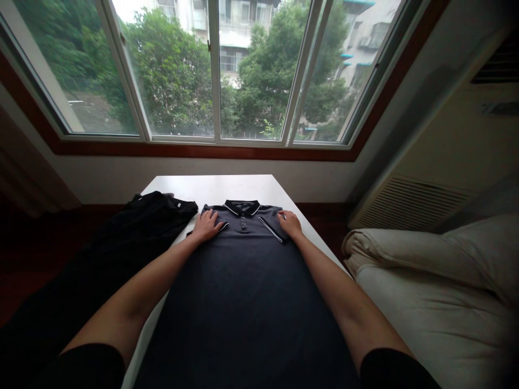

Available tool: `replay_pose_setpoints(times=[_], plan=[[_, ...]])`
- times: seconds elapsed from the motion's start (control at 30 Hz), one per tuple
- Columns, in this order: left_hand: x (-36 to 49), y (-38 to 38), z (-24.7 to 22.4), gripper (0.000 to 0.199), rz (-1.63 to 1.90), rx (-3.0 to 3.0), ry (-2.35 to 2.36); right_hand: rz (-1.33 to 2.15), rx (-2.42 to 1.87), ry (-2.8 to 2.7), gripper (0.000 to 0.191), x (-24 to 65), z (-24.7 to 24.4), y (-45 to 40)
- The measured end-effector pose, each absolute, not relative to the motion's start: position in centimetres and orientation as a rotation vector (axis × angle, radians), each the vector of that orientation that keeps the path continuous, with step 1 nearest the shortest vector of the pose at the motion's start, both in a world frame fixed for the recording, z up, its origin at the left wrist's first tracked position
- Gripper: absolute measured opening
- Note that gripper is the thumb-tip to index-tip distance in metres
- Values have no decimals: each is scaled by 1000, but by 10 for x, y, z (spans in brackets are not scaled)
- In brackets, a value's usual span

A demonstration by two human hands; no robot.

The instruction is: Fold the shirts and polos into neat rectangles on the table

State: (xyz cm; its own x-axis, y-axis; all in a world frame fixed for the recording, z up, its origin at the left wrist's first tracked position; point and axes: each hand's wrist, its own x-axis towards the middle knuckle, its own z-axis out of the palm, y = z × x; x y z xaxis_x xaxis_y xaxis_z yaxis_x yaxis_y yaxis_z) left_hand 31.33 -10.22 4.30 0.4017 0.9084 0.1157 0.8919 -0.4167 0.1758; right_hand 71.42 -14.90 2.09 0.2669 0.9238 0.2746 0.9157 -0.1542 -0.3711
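White table (214, 186), polo shirt (243, 292), black clothes (152, 213) with unreadable white tag (179, 205)

Worn on the head, the camera looks forward and down along the white table (211, 187) (close below), facing the sliding window (214, 75) beyond it.

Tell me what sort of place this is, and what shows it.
Probably a room in a home: a beige cushioned sofa at right, a wide white-framed glass window ahead, and a dark grey short-sleeved polo shirt laid out on a white table.
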Motion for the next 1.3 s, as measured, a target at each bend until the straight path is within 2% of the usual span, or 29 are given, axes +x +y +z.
replay_pose_setpoints(times=[0.13,0.23,0.33,0.4,0.5,0.6,0.7,0.77,0.83,1.0,1.23,1.3], plan=[[357,-162,66,43,466,2801,1242,21,-2337,-1522,55,736,18,-132],[403,-242,75,32,340,2923,534,43,-2385,-1548,61,738,18,-119],[444,-333,74,41,263,2928,-162,121,-2322,-1582,43,734,24,-109],[466,-384,69,46,265,2922,-395,226,-2250,-1559,29,731,31,-104],[501,-434,63,31,178,2921,-440,357,-2149,-1539,23,729,43,-100],[531,-454,65,18,-132,2848,-438,390,-2089,-1548,33,725,55,-100],[543,-457,76,17,-341,2741,-436,467,-2022,-1545,42,718,65,-104],[536,-456,87,13,-368,2769,-372,538,-1985,-1535,37,713,72,-107],[519,-453,96,10,-325,2817,-292,594,-1953,-1519,29,707,79,-109],[452,-442,108,29,-127,2720,20,650,-1871,-1485,19,685,99,-103],[351,-432,135,10,-45,2182,466,647,-1800,-1476,27,634,112,-81],[327,-425,141,6,-142,1988,529,641,-1792,-1486,30,619,109,-78]])
